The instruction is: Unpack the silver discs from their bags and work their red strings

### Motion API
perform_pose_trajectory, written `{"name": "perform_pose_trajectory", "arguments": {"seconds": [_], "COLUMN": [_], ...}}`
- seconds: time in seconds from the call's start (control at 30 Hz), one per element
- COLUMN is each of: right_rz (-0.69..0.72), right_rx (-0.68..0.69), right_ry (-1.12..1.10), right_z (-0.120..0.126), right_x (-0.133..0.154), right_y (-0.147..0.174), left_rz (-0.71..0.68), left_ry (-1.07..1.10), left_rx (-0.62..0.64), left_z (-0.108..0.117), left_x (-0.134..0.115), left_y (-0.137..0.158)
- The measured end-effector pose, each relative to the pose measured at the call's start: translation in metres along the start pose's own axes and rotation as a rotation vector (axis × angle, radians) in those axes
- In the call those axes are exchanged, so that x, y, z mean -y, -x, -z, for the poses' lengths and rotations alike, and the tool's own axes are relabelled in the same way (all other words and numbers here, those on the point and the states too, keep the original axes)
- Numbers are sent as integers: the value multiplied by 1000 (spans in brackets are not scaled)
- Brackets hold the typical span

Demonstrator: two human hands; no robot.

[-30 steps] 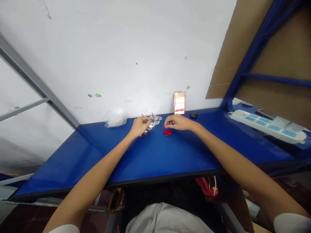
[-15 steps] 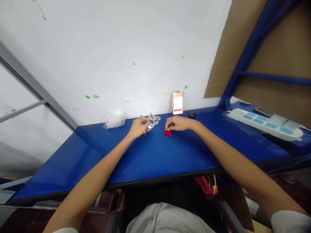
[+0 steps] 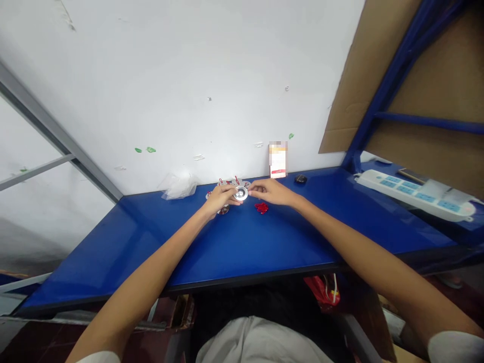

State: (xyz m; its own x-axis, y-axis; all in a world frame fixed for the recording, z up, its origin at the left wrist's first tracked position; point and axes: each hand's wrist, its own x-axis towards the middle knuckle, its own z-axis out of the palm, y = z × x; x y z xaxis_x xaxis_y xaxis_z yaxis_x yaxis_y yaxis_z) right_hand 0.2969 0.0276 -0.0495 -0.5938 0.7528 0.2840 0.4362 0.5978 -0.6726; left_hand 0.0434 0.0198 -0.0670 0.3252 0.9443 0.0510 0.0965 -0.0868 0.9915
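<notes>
Head view: one plastic bag [image 3: 179, 186] lies well left of the metal disc [image 3: 241, 193]. Left hand [image 3: 219, 200] grips this single disc by its left edge. Right hand [image 3: 270, 192] has shifted from the red cords [image 3: 261, 208] to the disc's right edge, bringing both hands together there; its grip, cannot tell. Red cords: one pile, strands uncountable, just right of the disc, near side.

My left grip [image 3: 220, 198] covers the nine o'clock rim of the silver disc [image 3: 241, 193]; what my right grip [image 3: 254, 191] pinches, if anything, is too small to tell; the red strands [image 3: 261, 208] at six o'clock from it blur together; my view cuts off my left sleeve [image 3: 99, 357] at seven, right sleeve [image 3: 456, 347] at four
</notes>
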Motion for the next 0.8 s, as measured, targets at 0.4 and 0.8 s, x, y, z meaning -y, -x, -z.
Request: {"name": "perform_pose_trajectory", "arguments": {"seconds": [0.4,0.8], "right_rz": [-363,-451], "right_rx": [-222,-26], "right_ry": [289,583], "right_z": [48,50], "right_x": [-40,-60], "right_y": [-3,2], "left_rz": [-195,-172], "left_ry": [-488,-846], "left_rx": [-166,185], "left_z": [20,51], "left_x": [-9,-39], "left_y": [-6,9]}}
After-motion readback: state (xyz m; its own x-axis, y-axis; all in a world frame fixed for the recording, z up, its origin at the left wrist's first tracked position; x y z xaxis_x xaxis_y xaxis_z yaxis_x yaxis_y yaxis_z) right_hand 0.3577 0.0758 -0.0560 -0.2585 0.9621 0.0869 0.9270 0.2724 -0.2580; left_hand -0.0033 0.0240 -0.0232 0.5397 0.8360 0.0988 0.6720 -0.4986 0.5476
